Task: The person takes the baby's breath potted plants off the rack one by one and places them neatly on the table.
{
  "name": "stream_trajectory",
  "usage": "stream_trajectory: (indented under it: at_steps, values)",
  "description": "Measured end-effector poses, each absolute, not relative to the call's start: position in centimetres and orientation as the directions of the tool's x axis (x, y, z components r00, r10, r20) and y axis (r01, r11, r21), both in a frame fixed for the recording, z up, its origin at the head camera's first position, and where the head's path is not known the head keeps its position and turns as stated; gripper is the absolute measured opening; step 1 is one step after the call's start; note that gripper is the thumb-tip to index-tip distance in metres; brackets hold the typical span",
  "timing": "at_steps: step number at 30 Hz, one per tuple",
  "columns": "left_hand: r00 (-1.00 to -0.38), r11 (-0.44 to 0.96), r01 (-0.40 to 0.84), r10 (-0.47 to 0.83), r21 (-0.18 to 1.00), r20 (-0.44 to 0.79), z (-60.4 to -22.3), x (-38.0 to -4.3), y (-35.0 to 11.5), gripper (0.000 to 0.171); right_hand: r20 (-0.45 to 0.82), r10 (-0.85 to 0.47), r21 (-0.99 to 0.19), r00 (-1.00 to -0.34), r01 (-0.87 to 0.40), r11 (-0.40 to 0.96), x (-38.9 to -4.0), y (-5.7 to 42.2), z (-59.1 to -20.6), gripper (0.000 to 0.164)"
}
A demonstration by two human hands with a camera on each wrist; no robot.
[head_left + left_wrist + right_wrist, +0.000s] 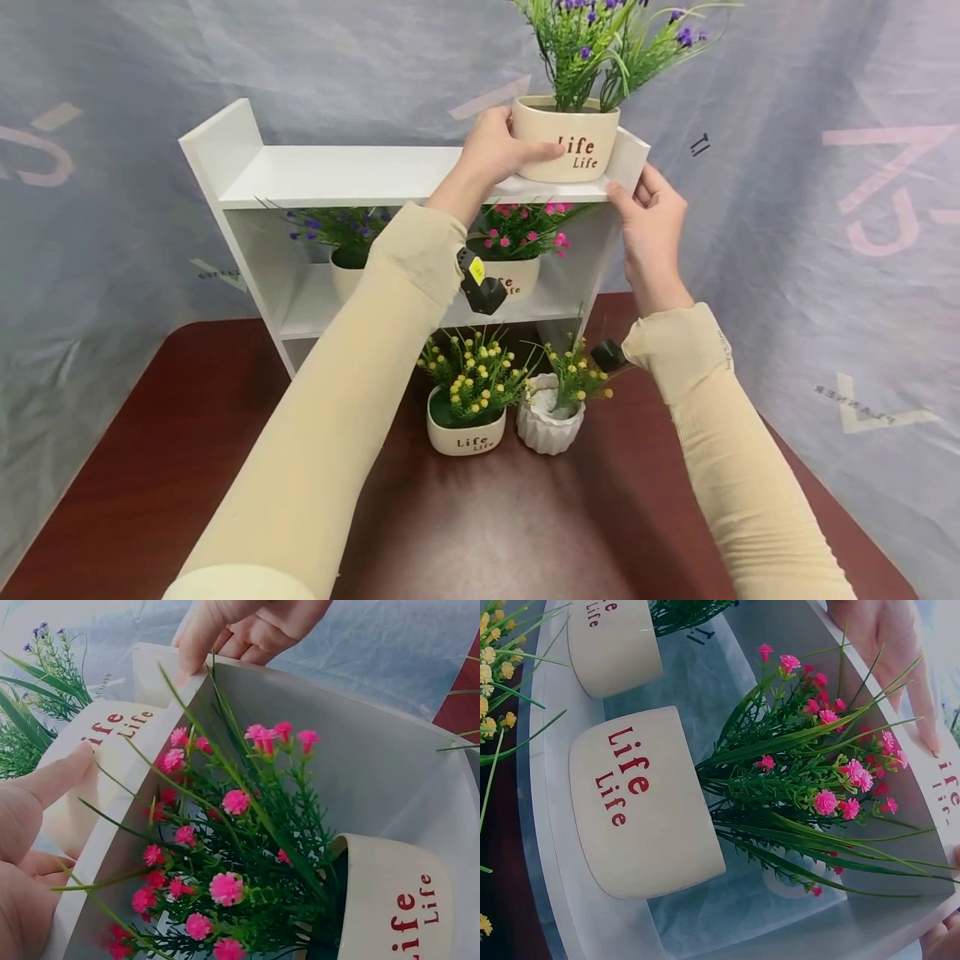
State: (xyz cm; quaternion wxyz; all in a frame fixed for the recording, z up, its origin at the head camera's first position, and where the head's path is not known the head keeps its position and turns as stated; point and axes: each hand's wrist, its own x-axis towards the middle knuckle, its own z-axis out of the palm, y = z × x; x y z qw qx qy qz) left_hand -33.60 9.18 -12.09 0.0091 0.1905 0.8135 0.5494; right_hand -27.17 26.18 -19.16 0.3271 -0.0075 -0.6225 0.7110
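A cream oval flower pot (592, 133) marked "Life", with purple flowers (585, 52) and green leaves, stands at the right end of the white shelf's (345, 175) top board. My left hand (493, 152) holds this pot from its left side, thumb across the front and fingers partly hidden behind it. At the shelf's top right corner, my right hand (656, 221) grips the side panel, its thumb at the front edge and its fingers on the outer side. Beneath the top board, a pink-flowered pot (645, 802) stands on the middle board.
Another purple-flowered pot (347, 275) stands left on the middle board, partly behind my left sleeve. On the dark red table (480, 533) in front of the shelf are a yellow-flowered cream pot (465, 437) and a white ribbed pot (551, 429). Grey printed cloth (825, 250) surrounds the table.
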Motion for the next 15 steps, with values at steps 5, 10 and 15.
stream_trajectory:
  at_steps: [5, 10, 15]
  values:
    - [-0.927, 0.322, 0.303, 0.319, 0.897, 0.198, -12.25, -33.61, 8.93, 0.060, 0.397, 0.474, -0.888, -0.786, -0.460, -0.019, -27.34, 25.93, -19.19, 0.051]
    - [-0.919, 0.351, 0.328, 0.332, 0.877, 0.211, -12.22, -33.57, 8.94, 0.062, 0.395, 0.479, -0.887, -0.784, -0.461, -0.023, -27.37, 25.94, -19.13, 0.050]
    - [-0.925, 0.386, 0.320, 0.326, 0.865, 0.196, -12.17, -33.46, 8.96, 0.066, 0.392, 0.477, -0.886, -0.787, -0.462, -0.033, -27.37, 25.87, -19.06, 0.051]
